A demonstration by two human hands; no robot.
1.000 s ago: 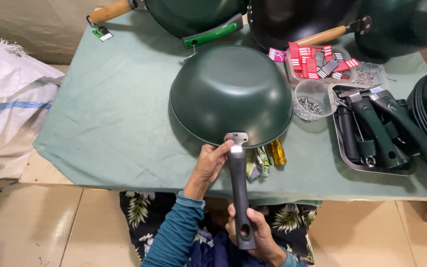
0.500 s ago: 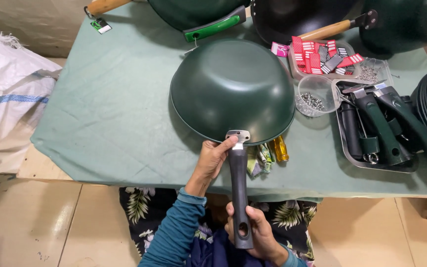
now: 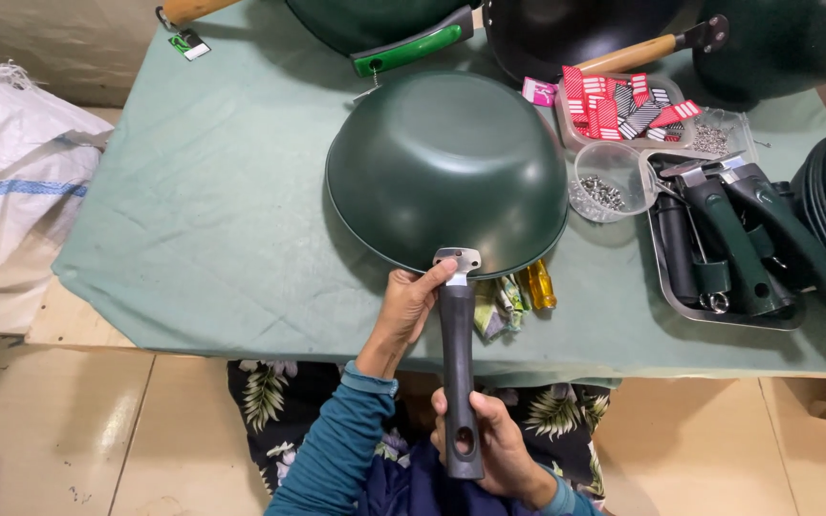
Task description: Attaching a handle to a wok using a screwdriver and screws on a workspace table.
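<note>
Nearest to us, our right hand is clenched around the lower end of the long black plastic handle, just by its hanging hole. A little farther up, our left hand grips the handle's top end, thumb pressed at the grey metal bracket where the handle meets the pan.

That pan, a dark green round wok, lies upside down on the pale green cloth-covered tabletop, its rim close to the near edge and the handle jutting out over our lap. We judge the step in hand to be seating the handle on the bracket; the next move calls for holding the joint square and bringing a fastener and tool to it.

Just right of the bracket, touching the wok's rim, lies a yellow-handled screwdriver beside some crumpled wrappers. Farther right stand a clear plastic cup of small metal screws and a steel tray of loose dark handles. Beyond these sits a clear tray of red and white tags, and along the far edge other woks, some with wooden handles.
</note>
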